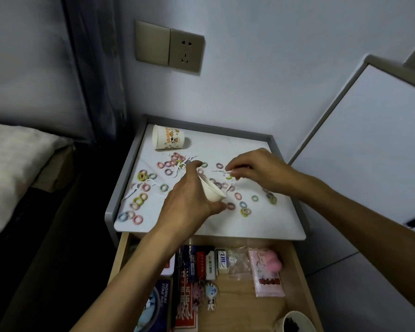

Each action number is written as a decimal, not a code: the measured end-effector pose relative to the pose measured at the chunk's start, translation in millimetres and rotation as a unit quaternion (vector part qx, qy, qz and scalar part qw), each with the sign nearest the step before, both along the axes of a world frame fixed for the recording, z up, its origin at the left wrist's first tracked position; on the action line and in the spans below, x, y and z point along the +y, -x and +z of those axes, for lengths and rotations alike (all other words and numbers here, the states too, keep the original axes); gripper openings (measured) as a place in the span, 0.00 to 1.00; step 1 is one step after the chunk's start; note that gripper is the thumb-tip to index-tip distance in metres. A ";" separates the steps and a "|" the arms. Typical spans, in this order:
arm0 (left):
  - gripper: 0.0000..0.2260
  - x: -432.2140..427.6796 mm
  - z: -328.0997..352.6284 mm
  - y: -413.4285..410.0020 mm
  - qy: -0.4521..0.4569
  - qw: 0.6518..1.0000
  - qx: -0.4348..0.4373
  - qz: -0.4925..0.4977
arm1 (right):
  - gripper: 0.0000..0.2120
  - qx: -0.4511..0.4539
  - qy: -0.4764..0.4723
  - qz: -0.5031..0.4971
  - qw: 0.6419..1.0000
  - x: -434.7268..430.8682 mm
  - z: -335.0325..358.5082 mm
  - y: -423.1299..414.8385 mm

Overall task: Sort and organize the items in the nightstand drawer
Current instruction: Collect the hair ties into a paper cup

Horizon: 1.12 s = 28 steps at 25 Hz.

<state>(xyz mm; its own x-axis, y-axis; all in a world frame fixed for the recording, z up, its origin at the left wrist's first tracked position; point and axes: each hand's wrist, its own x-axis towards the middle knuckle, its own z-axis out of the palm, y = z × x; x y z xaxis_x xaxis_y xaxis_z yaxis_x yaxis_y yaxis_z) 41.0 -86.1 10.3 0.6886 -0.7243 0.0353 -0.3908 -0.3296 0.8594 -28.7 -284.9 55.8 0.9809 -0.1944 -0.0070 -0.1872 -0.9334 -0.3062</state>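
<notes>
The left hand (189,200) gripped a tilted paper cup (212,191) on the tabletop (225,226). The right hand (256,168), just beside the cup on its right, pinched a hair ring (228,177). Other rings lay scattered all around, above the open drawer (297,264).

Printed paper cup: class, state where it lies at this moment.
In the head view, the printed paper cup lies on its side at the back-left corner of the nightstand top, just behind the scattered hair ties.
</notes>
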 end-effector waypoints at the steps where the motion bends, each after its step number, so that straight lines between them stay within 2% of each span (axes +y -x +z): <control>1: 0.44 -0.8 -0.6 -0.1 0.003 1.000 -0.002 -0.004 | 0.10 0.015 -0.002 0.047 0.999 15.9 7.4 -2.2; 3: 0.44 -1.9 -1.8 0.6 0.012 1.000 -0.003 -0.013 | 0.08 0.033 0.001 0.112 0.993 38.6 12.0 -6.2; 5: 0.45 -0.9 -1.7 0.9 0.023 1.000 -0.005 -0.013 | 0.08 0.034 -0.012 0.126 0.991 49.1 9.5 -9.5; 9: 0.44 2.7 0.8 -3.1 0.037 0.999 -0.019 0.012 | 0.07 -0.057 -0.118 -0.003 0.991 41.5 3.6 -8.2; 11: 0.44 3.0 1.8 -4.5 0.035 0.999 -0.031 0.019 | 0.07 -0.045 -0.180 -0.066 0.980 42.5 -2.0 -6.1; 16: 0.47 6.3 6.7 -1.8 0.035 0.998 -0.039 0.038 | 0.05 -0.041 -0.290 -0.077 0.953 33.8 -7.3 -8.6; 17: 0.47 7.7 7.0 -3.0 0.032 0.998 -0.038 0.049 | 0.05 -0.054 -0.269 -0.096 0.957 18.7 -12.3 -11.0; 19: 0.45 10.4 7.5 -5.9 0.030 0.997 -0.029 0.068 | 0.06 -0.049 -0.132 -0.156 0.978 -20.5 -29.0 -14.1; 22: 0.43 11.8 8.6 -10.5 0.030 0.996 -0.025 0.075 | 0.17 0.104 0.050 -0.150 0.982 -59.4 -61.2 -16.9; 24: 0.43 11.2 9.3 -12.0 0.032 0.997 -0.023 0.073 | 0.20 0.124 0.074 -0.138 0.980 -69.5 -78.9 -20.8; 28: 0.42 11.1 8.7 -13.2 0.031 0.997 -0.021 0.071 | 0.08 0.070 0.061 -0.141 0.986 -72.7 -87.3 -28.0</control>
<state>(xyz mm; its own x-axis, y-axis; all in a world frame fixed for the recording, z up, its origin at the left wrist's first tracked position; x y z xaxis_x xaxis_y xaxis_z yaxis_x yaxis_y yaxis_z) 54.1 -74.9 19.0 0.7805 -0.6159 0.1069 -0.3797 -0.3312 0.8638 -0.7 -357.7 -31.5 0.8787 -0.4671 -0.0986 -0.4771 -0.8664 -0.1473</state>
